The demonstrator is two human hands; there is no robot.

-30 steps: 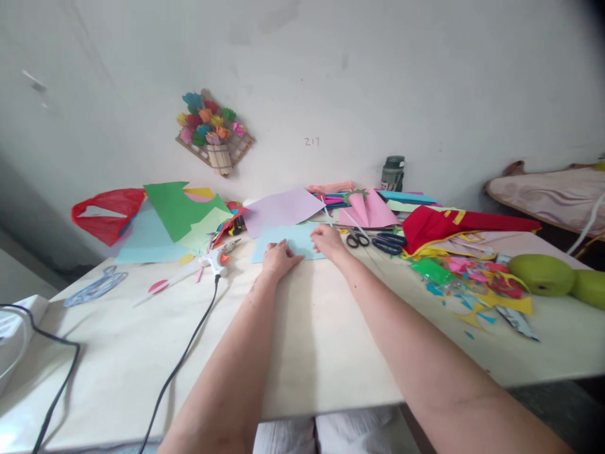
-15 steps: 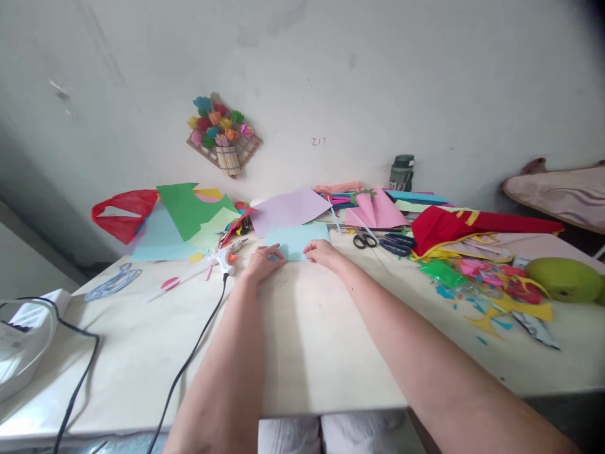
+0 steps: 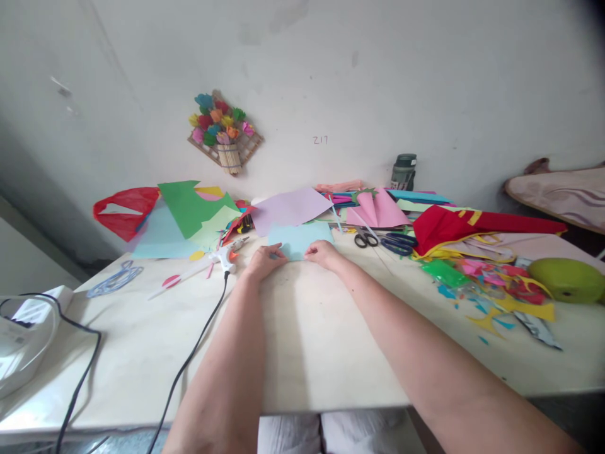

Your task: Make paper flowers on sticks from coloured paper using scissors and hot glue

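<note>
A light blue sheet of paper (image 3: pixel 300 236) lies on the table (image 3: pixel 326 353) in front of me, below a lilac sheet (image 3: pixel 290 208). My left hand (image 3: pixel 265 261) has its fingers curled and closed at the paper's near left corner. At the near right part of the same edge, my right hand (image 3: pixel 323 255) pinches the paper between thumb and fingers. Left of my left hand rests a white glue gun (image 3: pixel 224 257) with a black cord. Two pairs of scissors, one black (image 3: pixel 365 239) and one dark blue (image 3: pixel 397 243), lie right of my right hand.
Green paper (image 3: pixel 189 208) and a red bag (image 3: pixel 125 214) lie at the back left. On the right are a red and yellow cloth (image 3: pixel 454 228), paper scraps (image 3: pixel 496 280) and a green round object (image 3: pixel 564 279). A bottle (image 3: pixel 403 171) stands by the wall. A power strip (image 3: pixel 40 309) sits left.
The near edge of the blue paper and both hands have shifted very slightly. The fingers stay at the same edge, and the whole view has moved a little.
</note>
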